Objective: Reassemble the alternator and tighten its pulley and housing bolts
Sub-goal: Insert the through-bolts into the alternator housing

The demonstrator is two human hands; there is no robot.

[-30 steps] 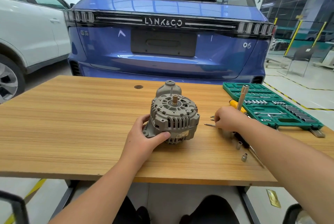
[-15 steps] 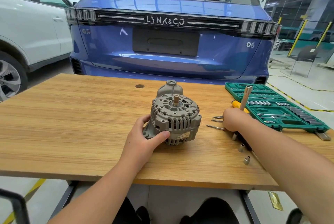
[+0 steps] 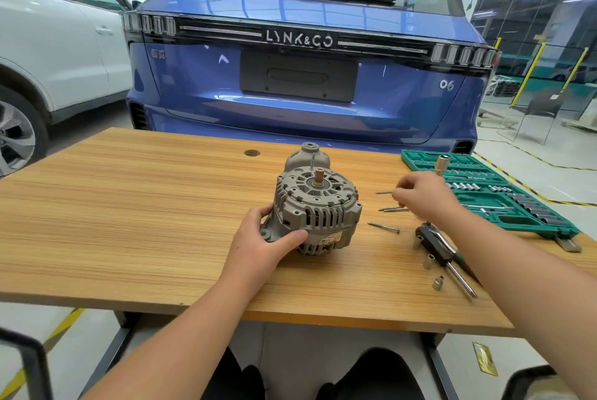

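Observation:
A grey alternator (image 3: 318,205) stands on the wooden table (image 3: 129,222) with its bare shaft end pointing up; one long bolt sticks up from its far side. My left hand (image 3: 261,241) grips its lower left housing. To its right, my right hand (image 3: 423,197) is raised off the table and pinches a long thin housing bolt (image 3: 384,192) that points left. Two more long bolts (image 3: 392,209) lie under that hand, and a third (image 3: 383,227) lies nearer me.
A ratchet (image 3: 442,251) and three loose sockets (image 3: 429,261) lie at the right front. A green socket set case (image 3: 484,192) sits open at the far right, a driver handle standing in it. A blue car is parked just behind the table, a white one left.
My right hand has lifted off the table with one long bolt pinched in its fingers and moved slightly toward the alternator. My left hand stays on the housing.

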